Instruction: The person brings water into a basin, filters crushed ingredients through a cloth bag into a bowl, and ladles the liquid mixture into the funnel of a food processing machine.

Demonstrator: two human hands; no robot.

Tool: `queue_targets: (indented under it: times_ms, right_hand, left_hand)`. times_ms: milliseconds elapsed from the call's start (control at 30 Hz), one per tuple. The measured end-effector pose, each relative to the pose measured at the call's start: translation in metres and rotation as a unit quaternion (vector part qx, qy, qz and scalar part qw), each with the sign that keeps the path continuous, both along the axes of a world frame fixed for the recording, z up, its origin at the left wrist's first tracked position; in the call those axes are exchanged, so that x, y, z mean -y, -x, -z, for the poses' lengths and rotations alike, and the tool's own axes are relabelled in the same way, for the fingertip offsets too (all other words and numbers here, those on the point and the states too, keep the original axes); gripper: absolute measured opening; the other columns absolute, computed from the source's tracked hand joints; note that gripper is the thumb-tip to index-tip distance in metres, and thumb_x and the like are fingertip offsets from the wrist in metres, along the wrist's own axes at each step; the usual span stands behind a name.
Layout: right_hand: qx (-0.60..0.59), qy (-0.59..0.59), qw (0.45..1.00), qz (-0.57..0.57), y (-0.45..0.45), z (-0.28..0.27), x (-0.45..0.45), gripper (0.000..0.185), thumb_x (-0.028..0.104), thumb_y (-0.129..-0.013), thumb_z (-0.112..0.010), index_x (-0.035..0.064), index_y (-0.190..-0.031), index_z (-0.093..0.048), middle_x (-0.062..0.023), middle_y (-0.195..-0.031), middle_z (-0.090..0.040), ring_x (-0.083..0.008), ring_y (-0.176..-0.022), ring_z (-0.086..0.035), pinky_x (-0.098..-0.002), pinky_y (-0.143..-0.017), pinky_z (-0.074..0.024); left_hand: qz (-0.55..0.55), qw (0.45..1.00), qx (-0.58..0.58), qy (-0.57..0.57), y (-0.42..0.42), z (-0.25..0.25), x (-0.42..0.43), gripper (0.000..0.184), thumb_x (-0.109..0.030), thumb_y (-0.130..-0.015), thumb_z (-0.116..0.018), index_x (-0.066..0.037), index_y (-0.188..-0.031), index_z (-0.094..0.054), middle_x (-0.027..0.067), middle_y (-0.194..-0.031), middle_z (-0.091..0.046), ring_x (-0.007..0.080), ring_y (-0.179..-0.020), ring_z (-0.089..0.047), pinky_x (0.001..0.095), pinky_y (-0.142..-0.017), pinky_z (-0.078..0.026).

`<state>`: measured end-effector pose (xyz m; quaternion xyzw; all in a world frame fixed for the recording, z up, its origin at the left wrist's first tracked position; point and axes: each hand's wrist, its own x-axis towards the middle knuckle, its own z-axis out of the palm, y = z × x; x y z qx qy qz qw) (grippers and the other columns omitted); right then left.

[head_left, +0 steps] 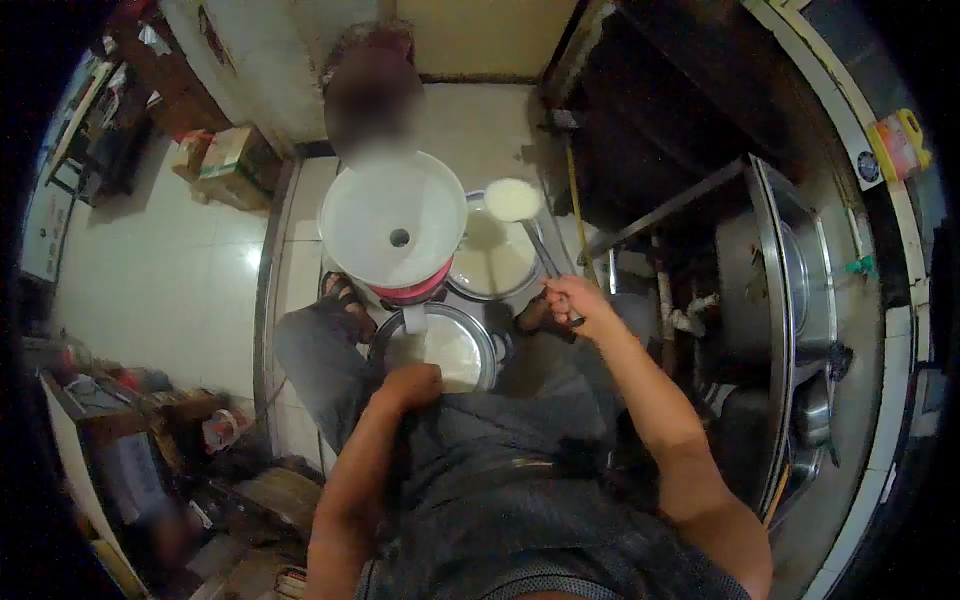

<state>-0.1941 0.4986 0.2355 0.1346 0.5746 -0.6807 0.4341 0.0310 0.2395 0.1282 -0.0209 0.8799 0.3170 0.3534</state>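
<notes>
In my right hand point(578, 303) is the dark handle of a ladle point(513, 200), its bowl full of pale batter-like liquid. Beneath the ladle stands a round pot point(490, 255) of the same pale liquid. My left hand point(414, 384) is at the left rim of a nearer metal pot point(462, 350), its fingers hidden from view. A large white basin point(393, 215) with a dark round spot inside sits on a pink-red container point(415, 288), beyond the nearer pot.
Cardboard boxes point(232, 165) stand on the tiled floor at the left. A metal-framed rack point(775, 300) is on the right, and a yellow jug point(898, 146) at the far right. Cluttered shelving point(130, 410) fills the lower left.
</notes>
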Motion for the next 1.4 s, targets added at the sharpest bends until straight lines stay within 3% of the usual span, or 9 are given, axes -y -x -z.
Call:
queue_targets:
  times_ms: [133, 400, 567, 700, 1067, 1400]
  right_hand:
    - [-0.029, 0.003, 0.999, -0.023, 0.006, -0.047, -0.008, 0.030, 0.013, -0.090, -0.058, -0.0050, -0.113, -0.052, -0.0015, -0.064, -0.050, -0.0085, -0.046, -0.044, -0.0261, -0.040, -0.0388]
    - [-0.111, -0.033, 0.991, -0.072, -0.008, -0.164, 0.004, 0.024, 0.013, -0.091, -0.053, -0.0030, -0.110, -0.053, -0.0013, -0.065, -0.051, -0.0073, -0.043, -0.044, -0.0251, -0.037, -0.0391]
    - [-0.133, -0.034, 0.986, -0.096, -0.028, -0.201, 0.018, 0.031, 0.013, -0.091, -0.051, -0.0060, -0.115, -0.051, -0.0015, -0.061, -0.049, -0.0066, -0.038, -0.041, -0.0238, -0.033, -0.0389]
    - [-0.147, 0.000, 0.980, -0.137, -0.044, -0.207, 0.025, 0.037, 0.015, -0.091, -0.051, -0.0078, -0.119, -0.047, -0.0015, -0.058, -0.047, -0.0069, -0.035, -0.039, -0.0229, -0.031, -0.0392]
    - [-0.054, 0.001, 0.981, -0.186, -0.084, -0.175, 0.038, 0.038, 0.009, -0.089, -0.052, -0.0046, -0.123, -0.049, -0.0041, -0.061, -0.049, -0.0092, -0.035, -0.041, -0.0263, -0.031, -0.0388]
    - [-0.090, -0.057, 0.971, -0.212, -0.104, -0.158, 0.042, 0.039, 0.007, -0.087, -0.050, -0.0078, -0.123, -0.048, -0.0056, -0.062, -0.051, -0.0089, -0.036, -0.042, -0.0246, -0.032, -0.0400]
  left_hand:
    - [-0.009, 0.999, -0.034, 0.013, -0.001, 0.011, 0.001, 0.031, -0.033, -0.081, -0.053, -0.009, -0.094, -0.068, 0.0157, -0.097, -0.068, 0.0362, -0.091, -0.064, 0.0444, -0.080, -0.050]
    - [-0.020, 0.999, -0.031, 0.009, -0.005, 0.002, 0.001, 0.035, -0.038, -0.081, -0.054, -0.010, -0.098, -0.067, 0.0156, -0.103, -0.067, 0.0355, -0.093, -0.064, 0.0456, -0.081, -0.050]
    - [-0.006, 0.999, -0.044, 0.017, -0.004, -0.006, 0.002, 0.034, -0.035, -0.082, -0.055, -0.007, -0.098, -0.067, 0.0185, -0.101, -0.067, 0.0366, -0.093, -0.064, 0.0473, -0.081, -0.049]
    - [-0.018, 0.999, -0.023, 0.014, -0.001, -0.035, 0.004, 0.032, -0.030, -0.081, -0.055, -0.006, -0.099, -0.067, 0.0184, -0.101, -0.067, 0.0364, -0.093, -0.065, 0.0483, -0.080, -0.049]
    - [-0.046, 0.998, -0.045, 0.007, -0.006, -0.009, -0.002, 0.028, -0.022, -0.075, -0.057, -0.005, -0.094, -0.069, 0.0175, -0.097, -0.068, 0.0358, -0.091, -0.066, 0.0471, -0.077, -0.051]
    - [-0.045, 0.997, -0.055, 0.004, -0.010, -0.005, 0.000, 0.030, -0.022, -0.075, -0.057, -0.005, -0.096, -0.069, 0.0179, -0.098, -0.068, 0.0357, -0.093, -0.065, 0.0473, -0.078, -0.050]
